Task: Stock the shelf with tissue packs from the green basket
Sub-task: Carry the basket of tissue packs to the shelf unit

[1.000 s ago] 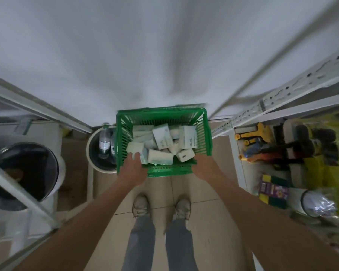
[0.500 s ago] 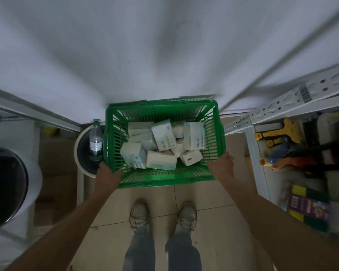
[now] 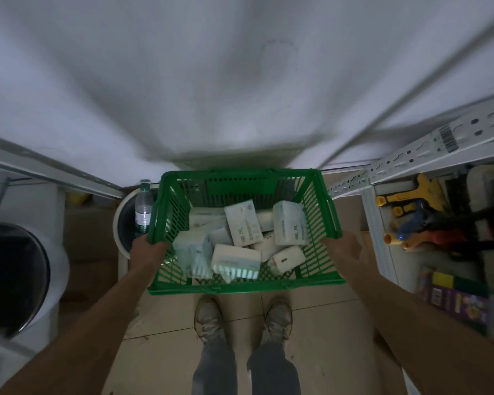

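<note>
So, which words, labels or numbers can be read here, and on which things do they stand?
Tissue packs in the green basket: green characters, too blurred to read.
Barcode sticker on the shelf rail: bars only, digits unreadable.
Water bottle: label unreadable.
Purple box: print too blurred.

Tiled floor (image 3: pixel 320 332), pale with thin grout lines, bearing the person's two shoes (image 3: pixel 208 319) side by side at centre. Round bin (image 3: pixel 120 223) at left stands on the floor, a water bottle (image 3: pixel 143 209) upright inside it. White metal shelf (image 3: pixel 380 243) at right holds a yellow-handled tool (image 3: pixel 402 198) and a purple box (image 3: pixel 457 300).
</note>
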